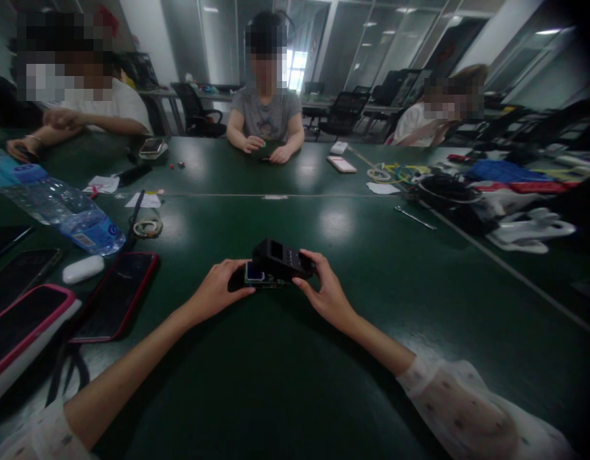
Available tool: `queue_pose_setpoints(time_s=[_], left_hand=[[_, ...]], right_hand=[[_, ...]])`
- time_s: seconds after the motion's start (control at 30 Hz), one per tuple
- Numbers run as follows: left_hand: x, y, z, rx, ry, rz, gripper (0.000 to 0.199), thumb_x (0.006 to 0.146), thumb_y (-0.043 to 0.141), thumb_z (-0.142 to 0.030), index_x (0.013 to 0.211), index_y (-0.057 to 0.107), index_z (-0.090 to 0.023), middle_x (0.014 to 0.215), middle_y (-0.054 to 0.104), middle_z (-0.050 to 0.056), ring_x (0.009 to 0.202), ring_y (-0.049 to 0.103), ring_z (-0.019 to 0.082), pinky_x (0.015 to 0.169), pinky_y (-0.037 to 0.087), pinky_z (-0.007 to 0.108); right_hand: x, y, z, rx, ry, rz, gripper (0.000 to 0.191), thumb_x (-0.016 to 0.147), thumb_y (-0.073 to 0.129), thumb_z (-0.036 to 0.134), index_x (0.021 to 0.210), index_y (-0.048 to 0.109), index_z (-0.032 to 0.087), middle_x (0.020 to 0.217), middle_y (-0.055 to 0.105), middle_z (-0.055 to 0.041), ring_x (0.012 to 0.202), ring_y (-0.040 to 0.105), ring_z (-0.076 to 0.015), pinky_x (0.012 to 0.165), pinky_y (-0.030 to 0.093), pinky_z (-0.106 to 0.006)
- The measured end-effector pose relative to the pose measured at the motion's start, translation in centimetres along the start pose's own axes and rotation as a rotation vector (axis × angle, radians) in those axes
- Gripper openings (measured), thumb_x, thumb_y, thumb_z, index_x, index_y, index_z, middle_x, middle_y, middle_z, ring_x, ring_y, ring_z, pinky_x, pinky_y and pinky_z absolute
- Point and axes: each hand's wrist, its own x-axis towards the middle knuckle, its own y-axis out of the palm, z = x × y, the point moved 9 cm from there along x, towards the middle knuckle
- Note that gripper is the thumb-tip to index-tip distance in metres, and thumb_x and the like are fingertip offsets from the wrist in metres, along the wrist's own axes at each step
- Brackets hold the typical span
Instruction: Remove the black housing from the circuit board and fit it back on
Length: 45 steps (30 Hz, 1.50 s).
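Between my hands, just over the green table [257, 358], are two parts of a small device. My left hand [223, 284] grips the left end of a circuit board with a small screen [255, 272], thumb in front and fingers behind. My right hand [324, 287] pinches the right end of a black plastic housing [283, 257], which has a square window and a row of small marks or holes. The housing is tilted and overlaps the right part of the board, hiding much of it. Whether the two parts touch I cannot tell.
On my left lie a water bottle [79, 207], a red-edged phone [115, 297], a white earbud case [83, 269] and a pink-edged case [31, 326]. A metal wrench-like tool [414, 218] and heaped cables [448, 188] are at right. Several people sit across the table.
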Motion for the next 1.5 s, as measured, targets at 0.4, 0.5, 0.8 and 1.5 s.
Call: queue_pose_setpoints(time_s=[0.4,0.5,0.8,1.5], left_hand=[[0.0,0.0,-0.2,-0.014,0.017,-0.001,0.069,0.080,0.066,-0.048,0.137,0.035,-0.027,0.132,0.051,0.010,0.120,0.049,0.030,0.098,0.040,0.050],[0.1,-0.2,-0.7,-0.026,0.033,-0.014,0.079,0.078,0.069,-0.049,0.142,0.027,-0.028,0.137,0.047,0.010,0.123,0.047,0.030,0.100,0.038,0.049],[0.1,-0.2,-0.7,-0.026,0.038,0.006,0.081,0.079,0.068,-0.049,0.144,0.024,-0.028,0.136,0.048,0.011,0.122,0.048,0.029,0.100,0.037,0.048],[-0.2,-0.2,-0.7,-0.043,0.000,0.050,0.065,0.082,0.066,-0.045,0.138,0.038,-0.031,0.134,0.049,0.007,0.120,0.047,0.029,0.097,0.041,0.051]], right_hand=[[0.0,1.3,0.8,-0.046,-0.046,0.146,0.053,0.089,0.055,0.027,0.138,0.033,0.028,0.132,0.046,-0.0097,0.124,0.047,-0.0260,0.105,0.041,-0.052],[0.0,1.7,0.9,-0.055,-0.055,0.180,0.056,0.089,0.055,0.026,0.140,0.031,0.028,0.134,0.045,-0.0096,0.126,0.044,-0.0259,0.107,0.039,-0.053],[0.0,1.9,0.5,-0.069,-0.041,0.215,0.061,0.086,0.060,0.027,0.140,0.031,0.028,0.135,0.043,-0.0099,0.126,0.045,-0.0246,0.106,0.041,-0.050],[-0.2,2.4,-1.0,-0.085,0.031,0.266,0.057,0.082,0.065,0.027,0.133,0.038,0.029,0.127,0.051,-0.0080,0.116,0.053,-0.0252,0.097,0.047,-0.053]])
